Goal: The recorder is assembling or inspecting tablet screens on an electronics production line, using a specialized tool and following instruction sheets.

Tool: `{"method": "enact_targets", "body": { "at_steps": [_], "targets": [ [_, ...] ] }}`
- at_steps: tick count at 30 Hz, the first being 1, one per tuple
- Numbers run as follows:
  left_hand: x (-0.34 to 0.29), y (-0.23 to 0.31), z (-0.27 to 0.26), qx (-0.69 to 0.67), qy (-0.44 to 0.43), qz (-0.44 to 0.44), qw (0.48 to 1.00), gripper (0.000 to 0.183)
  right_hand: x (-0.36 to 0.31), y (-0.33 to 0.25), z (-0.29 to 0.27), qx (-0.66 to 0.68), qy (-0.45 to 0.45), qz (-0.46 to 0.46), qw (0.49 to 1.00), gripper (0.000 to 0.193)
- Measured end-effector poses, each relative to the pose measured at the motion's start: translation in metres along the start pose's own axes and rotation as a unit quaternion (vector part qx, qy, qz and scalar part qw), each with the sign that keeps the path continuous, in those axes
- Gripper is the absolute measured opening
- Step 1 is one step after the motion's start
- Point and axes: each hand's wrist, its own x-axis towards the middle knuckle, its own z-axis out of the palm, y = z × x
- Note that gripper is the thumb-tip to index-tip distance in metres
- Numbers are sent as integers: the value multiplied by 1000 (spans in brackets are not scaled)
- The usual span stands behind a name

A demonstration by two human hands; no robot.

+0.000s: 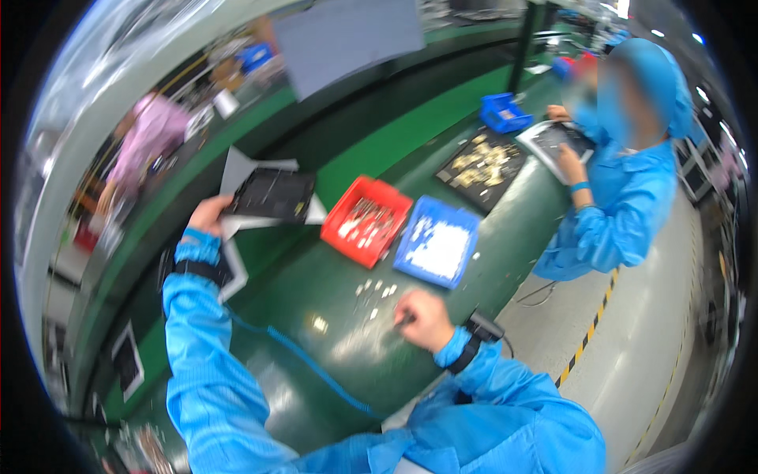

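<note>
The flat black rectangular panel (pixel 276 194) sits over white angular sheets (pixel 316 212), its left edge gripped by the left hand (pixel 209 213); that one-sided hold could let it tip. The right hand (pixel 425 320), fingers curled, seems to grip a small dark object (pixel 407 318); a sideways sweep could scatter the loose small pale pieces (pixel 386 291) nearby

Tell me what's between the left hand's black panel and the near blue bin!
The head view shows a white corner, then the red bin, between the black panel and blue bin.

Green bench (pixel 509 245) (glossy); red bin (pixel 347 251), blue bin (pixel 422 274); small pale pieces (pixel 373 314).
</note>
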Motion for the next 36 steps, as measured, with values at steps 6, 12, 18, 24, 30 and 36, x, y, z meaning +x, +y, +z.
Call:
{"method": "enact_targets", "body": {
  "at_steps": [6,12,18,24,30,36],
  "targets": [
    [-181,-18,31,-228,-25,55,972,29,1,5,1,8,31,5,999,20],
    [-341,-91,64,-411,93,116,899,35,-4,16,8,30,45,12,998,13],
    [-415,-174,133,-498,135,111,850,43,-5,18,13,11,44,11,999,9],
    [-403,-216,157,-533,125,105,830,39,-5,29,18,21,5,14,1000,6],
    [-393,-230,177,-588,164,123,782,39,-5,53,9,10,4,9,1000,6],
    [-400,-240,209,-632,196,111,741,38,0,49,11,-43,-41,10,998,13]
  ]
}}
